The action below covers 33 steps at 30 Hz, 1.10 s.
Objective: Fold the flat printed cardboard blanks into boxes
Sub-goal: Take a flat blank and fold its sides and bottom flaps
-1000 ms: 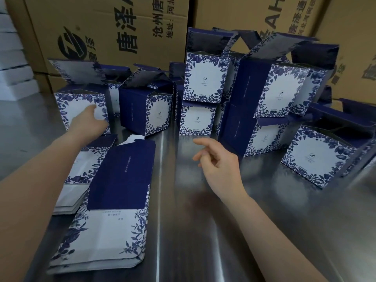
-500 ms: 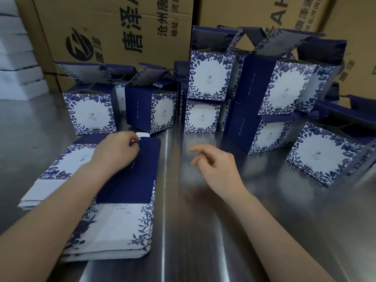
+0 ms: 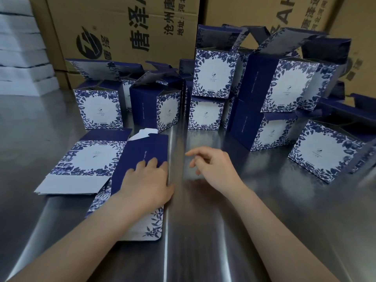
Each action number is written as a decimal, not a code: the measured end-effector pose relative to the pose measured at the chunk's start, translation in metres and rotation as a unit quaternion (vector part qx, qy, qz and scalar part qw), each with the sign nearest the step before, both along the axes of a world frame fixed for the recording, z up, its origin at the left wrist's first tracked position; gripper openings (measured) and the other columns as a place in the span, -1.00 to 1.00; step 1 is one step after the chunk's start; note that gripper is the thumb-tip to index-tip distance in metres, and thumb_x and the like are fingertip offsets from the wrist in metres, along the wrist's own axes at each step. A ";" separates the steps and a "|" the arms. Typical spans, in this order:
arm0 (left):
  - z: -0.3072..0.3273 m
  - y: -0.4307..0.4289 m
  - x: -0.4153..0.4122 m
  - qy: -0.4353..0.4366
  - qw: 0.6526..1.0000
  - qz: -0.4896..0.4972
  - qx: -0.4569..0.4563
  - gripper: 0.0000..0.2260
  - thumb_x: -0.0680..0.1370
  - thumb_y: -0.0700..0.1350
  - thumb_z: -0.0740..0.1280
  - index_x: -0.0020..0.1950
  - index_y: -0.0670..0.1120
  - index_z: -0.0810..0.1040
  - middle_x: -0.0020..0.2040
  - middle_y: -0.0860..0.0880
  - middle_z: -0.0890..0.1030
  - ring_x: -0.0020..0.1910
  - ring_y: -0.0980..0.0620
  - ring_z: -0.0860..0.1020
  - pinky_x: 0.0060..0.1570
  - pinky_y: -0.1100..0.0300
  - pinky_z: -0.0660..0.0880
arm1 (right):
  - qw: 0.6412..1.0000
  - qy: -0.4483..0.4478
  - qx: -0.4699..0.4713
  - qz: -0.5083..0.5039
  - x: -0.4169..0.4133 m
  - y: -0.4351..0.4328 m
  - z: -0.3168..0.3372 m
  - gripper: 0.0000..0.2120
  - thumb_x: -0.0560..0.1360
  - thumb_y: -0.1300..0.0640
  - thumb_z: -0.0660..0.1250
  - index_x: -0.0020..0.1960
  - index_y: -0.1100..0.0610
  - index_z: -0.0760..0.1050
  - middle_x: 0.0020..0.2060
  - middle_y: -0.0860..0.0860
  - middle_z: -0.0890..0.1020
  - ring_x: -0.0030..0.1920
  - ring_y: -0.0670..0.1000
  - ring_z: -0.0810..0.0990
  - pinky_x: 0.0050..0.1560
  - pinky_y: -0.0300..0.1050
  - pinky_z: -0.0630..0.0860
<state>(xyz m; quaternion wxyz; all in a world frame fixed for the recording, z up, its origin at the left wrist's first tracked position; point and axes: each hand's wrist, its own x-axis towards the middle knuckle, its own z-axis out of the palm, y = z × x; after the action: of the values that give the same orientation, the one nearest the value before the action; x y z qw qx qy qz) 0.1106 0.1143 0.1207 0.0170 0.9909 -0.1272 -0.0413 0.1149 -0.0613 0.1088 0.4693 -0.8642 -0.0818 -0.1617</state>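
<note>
A stack of flat blanks [image 3: 142,151], navy with white floral panels, lies on the steel table in front of me. My left hand [image 3: 146,184] rests flat on its navy top panel, fingers straight and pointing away, thumb at the right edge. A second pile of flat blanks [image 3: 89,159] lies just left of it, its white floral face up. My right hand [image 3: 213,167] hovers over bare steel to the right, fingers loosely curled, holding nothing. Several folded boxes [image 3: 213,74] with raised lids stand behind.
The steel table [image 3: 203,231] stretches toward me between my forearms. Folded boxes crowd the back and right, one tilted box [image 3: 325,153] at the right. Big brown shipping cartons [image 3: 132,27] form a wall behind. White foam slabs [image 3: 20,58] are stacked at the far left.
My left hand drew back from the box at the far left, passed over the blank's far end, and now lies flat on the navy panel. My right hand has hardly moved.
</note>
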 end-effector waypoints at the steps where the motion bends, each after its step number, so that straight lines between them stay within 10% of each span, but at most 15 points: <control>1: 0.001 -0.001 -0.002 -0.002 1.000 -0.002 -0.002 -0.48 0.61 0.17 0.14 0.54 0.02 0.20 0.52 -0.04 0.24 0.49 -0.15 0.21 0.35 -0.07 0.28 | 1.000 0.006 0.002 0.000 0.000 0.000 0.000 -0.59 0.54 0.30 0.21 -0.14 -0.23 0.56 -0.38 -0.22 0.62 -0.38 -0.20 0.53 -0.19 -0.23 0.54; 11: 0.014 -0.015 -0.026 -0.061 0.990 -0.010 -0.123 -0.92 0.51 0.00 0.21 -0.08 0.02 0.36 0.01 0.04 0.48 0.09 -0.09 0.49 -0.16 0.10 0.31 | 0.966 0.154 0.204 0.027 0.000 0.009 0.005 -0.81 0.63 0.20 0.22 0.20 0.09 0.51 -0.11 0.09 0.64 -0.33 0.06 0.65 -0.32 -0.06 0.64; 15: 0.017 -0.029 -0.037 -0.079 0.983 -0.042 -0.159 -0.90 0.51 -0.01 0.20 -0.01 0.03 0.44 -0.05 0.07 0.47 -0.02 -0.05 0.48 -0.20 0.12 0.31 | 0.926 0.219 0.296 0.085 -0.001 0.007 0.008 -0.87 0.64 0.13 0.23 0.09 0.06 0.54 -0.23 0.06 0.68 -0.32 0.05 0.67 -0.34 -0.12 0.61; 19: 0.017 -0.041 -0.043 -0.091 0.979 -0.052 -0.175 -0.81 0.52 -0.02 0.19 0.10 0.02 0.47 0.01 0.06 0.50 -0.11 0.01 0.36 -0.20 0.12 0.31 | 0.905 0.223 0.347 0.100 0.004 0.001 0.005 -0.72 0.60 0.27 0.25 0.28 0.11 0.51 0.07 0.18 0.68 -0.07 0.11 0.66 -0.17 -0.07 0.63; 27: 0.028 -0.051 -0.043 -0.096 0.947 -0.084 -0.295 -0.79 0.56 0.04 0.24 0.16 0.10 0.57 0.08 0.08 0.60 0.07 -0.01 0.55 0.01 0.08 0.51 | 0.886 0.177 0.428 0.025 0.014 -0.014 0.003 -0.56 0.47 0.47 0.17 0.21 0.14 0.58 -0.08 0.20 0.71 -0.18 0.11 0.68 -0.19 -0.09 0.60; 33: 0.038 -0.036 -0.003 -0.177 0.929 -0.003 -0.324 -0.56 0.55 0.01 0.29 0.44 0.03 0.42 0.46 -0.01 0.39 0.44 -0.06 0.31 0.35 0.04 0.28 | 0.873 0.154 0.463 0.004 0.013 -0.031 0.010 -0.65 0.52 0.37 0.16 0.01 0.13 0.69 -0.01 0.16 0.71 -0.07 0.15 0.67 0.01 0.05 0.62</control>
<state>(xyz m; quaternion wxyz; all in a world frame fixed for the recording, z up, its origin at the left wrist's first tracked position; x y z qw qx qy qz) 0.1074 0.0788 0.1586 0.3143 0.9222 -0.1379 0.1781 0.1279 -0.0928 0.1185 0.8232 -0.5613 0.0723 -0.0443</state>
